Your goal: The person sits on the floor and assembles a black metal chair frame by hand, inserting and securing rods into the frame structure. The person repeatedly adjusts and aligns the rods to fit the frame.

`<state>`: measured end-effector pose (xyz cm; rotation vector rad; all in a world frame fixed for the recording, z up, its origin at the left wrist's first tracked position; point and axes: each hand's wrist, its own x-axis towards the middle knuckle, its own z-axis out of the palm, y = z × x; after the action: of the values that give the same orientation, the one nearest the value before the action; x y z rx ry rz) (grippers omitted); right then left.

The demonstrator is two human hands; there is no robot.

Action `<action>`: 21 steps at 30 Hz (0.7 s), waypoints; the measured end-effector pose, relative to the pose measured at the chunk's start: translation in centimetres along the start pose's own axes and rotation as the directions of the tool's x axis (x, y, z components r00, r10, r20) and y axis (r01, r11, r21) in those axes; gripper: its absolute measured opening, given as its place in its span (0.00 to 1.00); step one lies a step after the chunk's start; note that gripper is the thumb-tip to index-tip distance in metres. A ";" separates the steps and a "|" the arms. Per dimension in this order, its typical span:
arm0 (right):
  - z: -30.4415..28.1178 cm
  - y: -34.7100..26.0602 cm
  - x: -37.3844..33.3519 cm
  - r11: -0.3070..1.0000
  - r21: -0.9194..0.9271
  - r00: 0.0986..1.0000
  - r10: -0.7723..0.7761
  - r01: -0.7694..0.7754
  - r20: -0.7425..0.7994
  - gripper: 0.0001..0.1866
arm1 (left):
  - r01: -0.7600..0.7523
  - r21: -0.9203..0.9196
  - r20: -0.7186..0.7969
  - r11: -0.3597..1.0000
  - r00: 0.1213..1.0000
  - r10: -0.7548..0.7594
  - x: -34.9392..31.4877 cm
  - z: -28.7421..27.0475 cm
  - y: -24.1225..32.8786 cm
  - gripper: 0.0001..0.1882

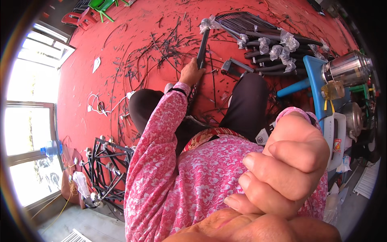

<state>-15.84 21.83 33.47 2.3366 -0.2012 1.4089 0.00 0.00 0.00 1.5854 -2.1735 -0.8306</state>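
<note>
Gripping a long, straight black bar, left hand nearer; long axis runs outward from between dark-trousered knees to a tip in crumpled clear plastic. Lower stretch hard to make out. Right of the bar, well apart: right hand folded into a fist; can't tell whether anything's inside.

Head-worn fisheye, facing down over torso; right fingers very near lens, red floor farther.

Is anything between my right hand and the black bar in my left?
Only your right leg, lower down: it shows between your right hand, raised close in view, and the black bar in your left hand.
</note>
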 end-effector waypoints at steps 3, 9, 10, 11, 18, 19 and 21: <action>0.6 -1.3 0.5 0.980 -0.069 0.982 0.187 -0.188 -0.008 0.10 | 0.003 0.007 0.003 1.000 1.000 -0.003 -0.3 0.0 -0.3 0.34; 3.2 0.7 0.3 0.971 -0.174 0.983 -0.175 0.162 -0.060 0.05 | -0.015 0.013 -0.024 1.000 1.000 0.016 -0.2 0.1 -0.7 0.33; 3.8 1.2 0.2 0.946 -0.207 0.964 -0.262 0.249 -0.039 0.05 | -0.024 0.019 -0.037 1.000 0.999 0.024 -0.2 0.3 -0.8 0.33; 5.2 1.1 0.2 0.918 -0.277 0.953 -0.301 0.282 -0.027 0.06 | -0.036 0.027 -0.045 0.999 0.998 0.037 -0.2 0.6 -0.9 0.33; 8.4 -0.3 -0.7 0.898 -0.296 0.944 -0.325 0.325 0.050 0.10 | -0.084 0.007 -0.051 0.996 0.995 0.084 -0.1 0.8 -1.2 0.33; 8.0 -0.4 -1.0 0.905 -0.278 0.946 -0.321 0.323 0.055 0.10 | -0.029 -0.004 0.002 1.000 1.000 0.029 -0.1 0.7 -1.0 0.30; 7.1 -0.6 -1.1 0.914 -0.240 0.945 -0.323 0.326 0.052 0.10 | -0.008 0.034 -0.042 0.999 0.999 0.010 -0.9 0.7 -0.8 0.30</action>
<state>-10.39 19.37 29.39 2.0598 0.0122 1.1384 0.50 0.83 -0.93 1.5932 -2.1748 -0.7549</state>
